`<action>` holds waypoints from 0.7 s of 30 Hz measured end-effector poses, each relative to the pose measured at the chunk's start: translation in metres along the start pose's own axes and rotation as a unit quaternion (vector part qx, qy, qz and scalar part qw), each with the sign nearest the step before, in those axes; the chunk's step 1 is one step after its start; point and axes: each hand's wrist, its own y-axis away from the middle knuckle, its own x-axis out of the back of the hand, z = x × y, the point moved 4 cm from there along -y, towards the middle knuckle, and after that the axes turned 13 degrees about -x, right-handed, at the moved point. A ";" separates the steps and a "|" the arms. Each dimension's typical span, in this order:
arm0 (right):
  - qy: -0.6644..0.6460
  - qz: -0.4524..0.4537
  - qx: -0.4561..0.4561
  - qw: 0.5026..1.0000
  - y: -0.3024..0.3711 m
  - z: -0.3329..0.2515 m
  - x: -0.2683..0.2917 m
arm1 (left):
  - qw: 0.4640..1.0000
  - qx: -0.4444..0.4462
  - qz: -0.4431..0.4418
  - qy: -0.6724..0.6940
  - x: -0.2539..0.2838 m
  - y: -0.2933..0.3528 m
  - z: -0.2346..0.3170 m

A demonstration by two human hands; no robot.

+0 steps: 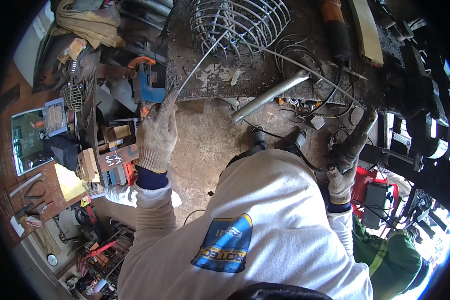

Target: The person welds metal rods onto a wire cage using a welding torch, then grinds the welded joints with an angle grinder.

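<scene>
Much of the dark workbench (210, 82) is cut off up top, and the wire basket (210, 22) set on it is clipped too. Now, 1 thin rod (201, 65) is pinched by the gloved left hand (157, 132), aimed at the basket. By the right hand (341, 185), partly hidden, a dark holder (342, 157) is clasped, rod 2 (335, 85) reaching basketward. Lettering is seen on the shirt's blue print (222, 245).

Beige knit gloves (341, 185) cover the hands (157, 132), worn with navy cuffs (151, 178) and a blue-printed white shirt (295, 225).
</scene>
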 end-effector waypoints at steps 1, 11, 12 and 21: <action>-0.002 0.002 0.000 1.000 0.003 0.000 -0.002 | 0.996 -0.060 0.003 -0.064 0.000 0.000 0.002; -0.035 -0.015 0.021 0.999 0.004 0.002 0.007 | 0.998 -0.016 0.035 -0.043 -0.006 -0.003 0.002; -0.040 -0.019 0.014 0.999 0.005 0.001 0.008 | 0.998 -0.031 0.037 -0.052 -0.009 -0.001 -0.001; -0.074 -0.020 0.013 0.997 0.011 0.000 0.007 | 0.998 -0.018 0.057 -0.007 -0.018 -0.002 -0.012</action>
